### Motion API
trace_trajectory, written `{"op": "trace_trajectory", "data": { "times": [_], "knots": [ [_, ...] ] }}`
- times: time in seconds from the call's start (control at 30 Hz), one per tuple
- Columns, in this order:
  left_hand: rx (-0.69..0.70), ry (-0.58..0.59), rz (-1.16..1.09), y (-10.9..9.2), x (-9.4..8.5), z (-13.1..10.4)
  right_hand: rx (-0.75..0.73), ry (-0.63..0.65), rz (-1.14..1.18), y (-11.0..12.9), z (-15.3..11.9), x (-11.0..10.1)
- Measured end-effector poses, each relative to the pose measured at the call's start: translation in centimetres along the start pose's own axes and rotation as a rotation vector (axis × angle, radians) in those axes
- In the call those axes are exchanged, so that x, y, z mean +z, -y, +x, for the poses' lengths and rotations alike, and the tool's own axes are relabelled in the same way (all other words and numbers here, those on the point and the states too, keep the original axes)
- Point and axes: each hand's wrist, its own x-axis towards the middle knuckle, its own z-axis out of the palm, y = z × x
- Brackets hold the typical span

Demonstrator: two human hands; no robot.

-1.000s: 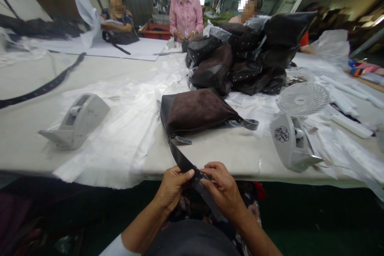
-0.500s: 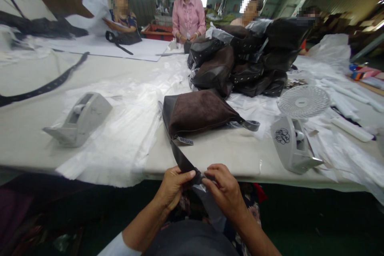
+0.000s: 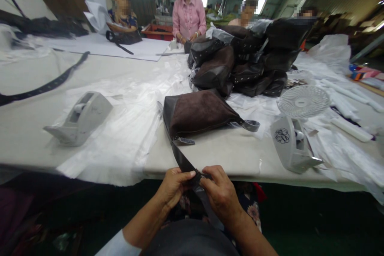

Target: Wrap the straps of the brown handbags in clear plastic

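A brown suede and black leather bag [image 3: 201, 113] lies on the table, with a small tag [image 3: 186, 141] at its lower edge. Its dark strap [image 3: 180, 157] runs down from the bag's left end over the table's front edge. My left hand [image 3: 174, 186] pinches the strap between thumb and fingers. My right hand [image 3: 220, 190] is closed on the same strap just to the right, its fingertips at a dark buckle or loop that they partly cover. Below the hands the strap hangs toward my lap, wrapped in something thin and clear.
Tape dispensers stand left [image 3: 81, 118] and right [image 3: 295, 144]; a small white fan [image 3: 303, 102] is behind the right one. Bags are piled [image 3: 240, 60] behind. Plastic sleeves [image 3: 120, 140] cover part of the table. Several people, one in a pink shirt [image 3: 189, 16], are across it.
My right hand has shifted slightly left and its fingers have curled in closer over the strap. My left hand stays nearly still. Across the table, a person's white sheet has moved.
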Motion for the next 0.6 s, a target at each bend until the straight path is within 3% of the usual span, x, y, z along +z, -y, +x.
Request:
{"op": "trace_trajectory", "data": {
  "times": [0.6],
  "knots": [
    [0.051,0.032,0.055,0.15,-0.08,-0.22,0.176,0.009,0.333,0.06,-0.55,0.71]
  ]
}}
